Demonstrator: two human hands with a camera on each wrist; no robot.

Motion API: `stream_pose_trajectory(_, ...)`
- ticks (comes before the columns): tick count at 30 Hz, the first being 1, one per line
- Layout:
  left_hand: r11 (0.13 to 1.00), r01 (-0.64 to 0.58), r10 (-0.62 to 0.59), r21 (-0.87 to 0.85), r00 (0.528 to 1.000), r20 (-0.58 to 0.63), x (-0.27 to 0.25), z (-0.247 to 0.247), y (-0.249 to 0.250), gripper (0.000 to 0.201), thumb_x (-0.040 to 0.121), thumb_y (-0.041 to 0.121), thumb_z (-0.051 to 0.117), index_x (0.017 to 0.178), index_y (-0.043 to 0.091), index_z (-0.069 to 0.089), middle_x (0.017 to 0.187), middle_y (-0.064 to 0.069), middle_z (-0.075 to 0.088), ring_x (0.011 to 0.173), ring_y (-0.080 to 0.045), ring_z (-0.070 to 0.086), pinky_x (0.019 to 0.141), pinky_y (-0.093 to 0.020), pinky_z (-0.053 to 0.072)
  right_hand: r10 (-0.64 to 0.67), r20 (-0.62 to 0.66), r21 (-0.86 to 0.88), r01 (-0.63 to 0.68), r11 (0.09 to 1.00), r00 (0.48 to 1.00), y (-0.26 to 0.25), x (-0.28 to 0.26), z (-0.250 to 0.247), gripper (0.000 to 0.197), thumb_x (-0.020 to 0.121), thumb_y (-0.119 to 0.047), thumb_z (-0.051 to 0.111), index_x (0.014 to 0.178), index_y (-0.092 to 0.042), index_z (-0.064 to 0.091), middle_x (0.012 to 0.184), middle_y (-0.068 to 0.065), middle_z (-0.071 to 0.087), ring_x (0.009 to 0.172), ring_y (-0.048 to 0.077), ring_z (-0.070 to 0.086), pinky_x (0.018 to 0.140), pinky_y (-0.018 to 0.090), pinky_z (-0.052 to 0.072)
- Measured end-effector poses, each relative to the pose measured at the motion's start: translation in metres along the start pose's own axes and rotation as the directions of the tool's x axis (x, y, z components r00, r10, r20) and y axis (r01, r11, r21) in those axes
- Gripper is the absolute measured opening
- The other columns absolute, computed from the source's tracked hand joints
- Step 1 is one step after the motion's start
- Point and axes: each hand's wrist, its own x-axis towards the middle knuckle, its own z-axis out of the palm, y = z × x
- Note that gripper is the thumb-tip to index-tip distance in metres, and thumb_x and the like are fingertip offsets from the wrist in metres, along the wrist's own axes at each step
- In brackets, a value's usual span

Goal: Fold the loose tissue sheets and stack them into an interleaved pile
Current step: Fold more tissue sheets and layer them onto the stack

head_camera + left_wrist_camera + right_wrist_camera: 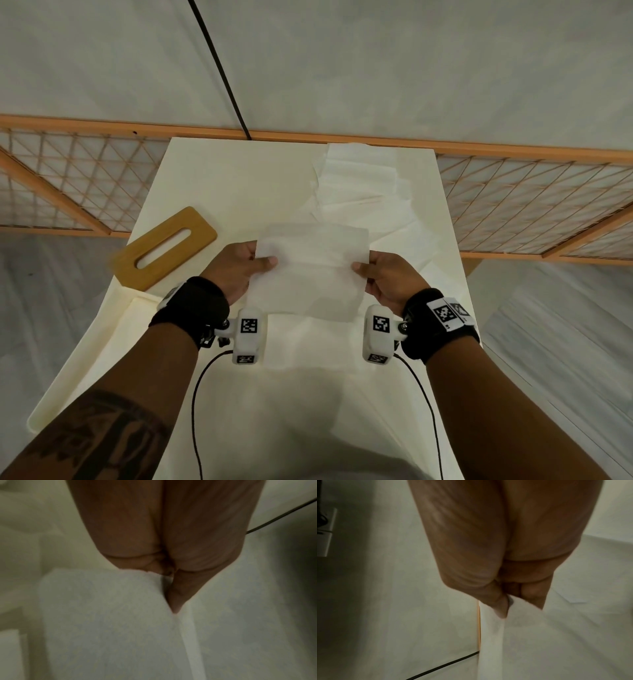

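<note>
Both hands, the left hand and right hand, pinch opposite side edges of one tissue sheet; thin, limp, tear-prone, it is best held lightly at its edges.

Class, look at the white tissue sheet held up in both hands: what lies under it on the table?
Under the white tissue sheet a flat pale tissue shows on the cream table, below the sheet's lower edge. The sheet covers whatever lies directly beneath.

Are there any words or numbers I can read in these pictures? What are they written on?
No words or numbers to read.
Black-and-white square code patterns, not letters, stand on the left wrist camera, the right wrist camera and the right wristband tags.
The tissue sheet and wooden lid carry no print.
</note>
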Motion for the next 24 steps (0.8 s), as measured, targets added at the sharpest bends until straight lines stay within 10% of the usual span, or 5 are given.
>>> stream_pose_trajectory(6,0.998,-0.064,0.063,-0.009,0.997,-0.053,0.002,-0.002,0.001,0.028,0.095,0.006,0.062,0.123,0.006,0.065,0.114,-0.016,0.073,0.109,-0.034,0.068,0.082,-0.036,0.059,-0.008,-0.042,-0.028,0.007,1.0,0.999,-0.005,0.0,-0.004,0.033,0.098,-0.001,0.059,0.131,-0.002,0.058,0.117,0.016,0.073,0.105,0.03,0.072,0.085,0.036,0.061)
stream_pose_trajectory(12,0.975,-0.18,0.196,0.128,0.972,-0.127,0.004,-0.005,-0.001,0.07,0.076,0.02,0.086,0.133,0.038,0.05,0.093,-0.011,0.069,0.096,-0.024,0.067,0.085,-0.046,0.058,-0.161,-0.128,-0.264,0.123,0.957,0.979,-0.006,-0.005,-0.012,0.065,0.083,-0.007,0.079,0.134,-0.022,0.042,0.1,0.018,0.075,0.095,0.032,0.074,0.09,0.049,0.059)
stream_pose_trajectory(19,0.899,-0.279,0.308,0.338,0.951,-0.034,-0.002,-0.002,0.005,0.016,0.089,0.007,0.072,0.101,0.017,0.073,0.08,0.014,0.065,0.08,-0.01,0.066,0.074,-0.038,0.058,-0.299,-0.051,-0.33,0.266,0.906,0.953,-0.009,-0.018,-0.011,0.03,0.089,0.0,0.071,0.117,-0.009,0.069,0.106,0.011,0.076,0.099,0.028,0.073,0.091,0.048,0.058)
stream_pose_trajectory(24,0.937,-0.293,0.309,0.189,0.949,-0.066,-0.005,0.0,0.006,0.046,0.086,-0.002,0.072,0.125,0.021,0.063,0.098,0.0,0.07,0.093,-0.016,0.068,0.073,-0.038,0.061,-0.296,-0.075,-0.265,0.267,0.927,0.952,-0.013,-0.02,-0.013,0.042,0.088,0.005,0.07,0.127,-0.008,0.063,0.11,0.013,0.075,0.103,0.031,0.072,0.092,0.044,0.058)
